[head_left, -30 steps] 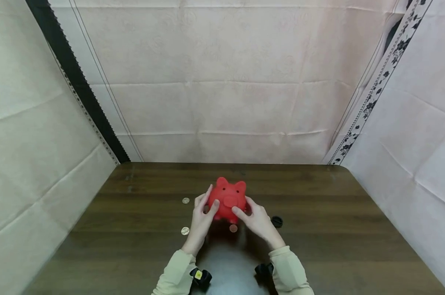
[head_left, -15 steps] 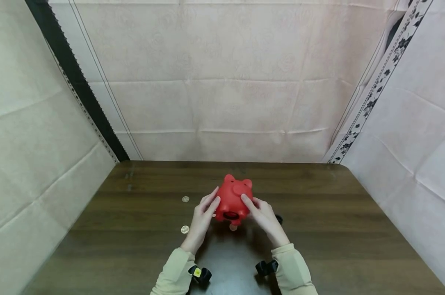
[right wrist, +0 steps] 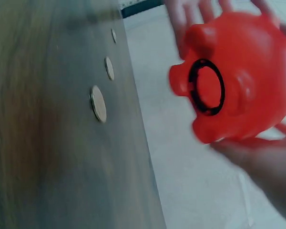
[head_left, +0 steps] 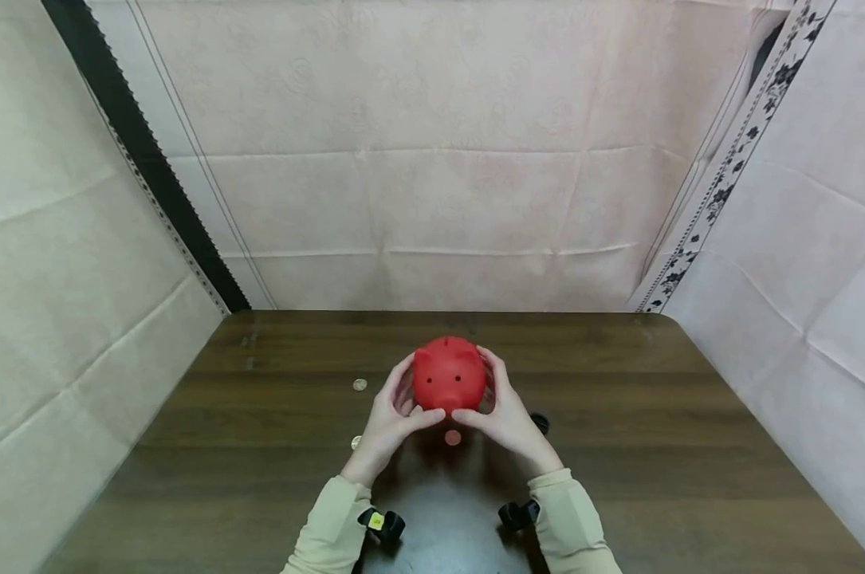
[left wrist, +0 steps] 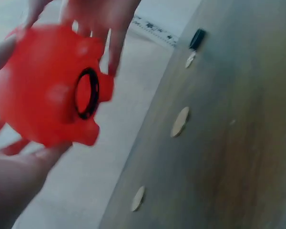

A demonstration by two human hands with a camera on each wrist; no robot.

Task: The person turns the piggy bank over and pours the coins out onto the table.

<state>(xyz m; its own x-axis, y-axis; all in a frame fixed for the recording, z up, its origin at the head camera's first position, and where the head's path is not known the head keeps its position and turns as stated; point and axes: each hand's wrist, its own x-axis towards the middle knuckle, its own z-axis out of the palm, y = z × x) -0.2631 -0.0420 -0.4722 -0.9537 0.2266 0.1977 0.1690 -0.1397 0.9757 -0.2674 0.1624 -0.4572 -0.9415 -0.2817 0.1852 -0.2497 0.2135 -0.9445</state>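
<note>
A red piggy bank (head_left: 449, 375) is held up over the table between both hands in the head view, its snout toward me and a slot showing on top. My left hand (head_left: 389, 418) grips its left side, fingers curved round it and thumb by the snout. On the other side my right hand (head_left: 505, 416) holds it the same way, the two thumb tips close together. From below, the left wrist view shows its stubby feet and a round black-rimmed opening (left wrist: 87, 93) in the belly. The same piggy bank (right wrist: 248, 76) fills the right wrist view's upper right.
A copper-coloured coin (head_left: 453, 437) lies on the wooden table (head_left: 619, 446) below the piggy bank. Two pale coins, one a far coin (head_left: 359, 384) and one a nearer coin (head_left: 356, 442), lie left of it. A black round cap (head_left: 540, 422) sits beside the right hand.
The piggy bank has tipped from belly opening toward me to upright, its face and top slot now showing. Both hands have turned with it, thumbs now lower. The coins stay put.
</note>
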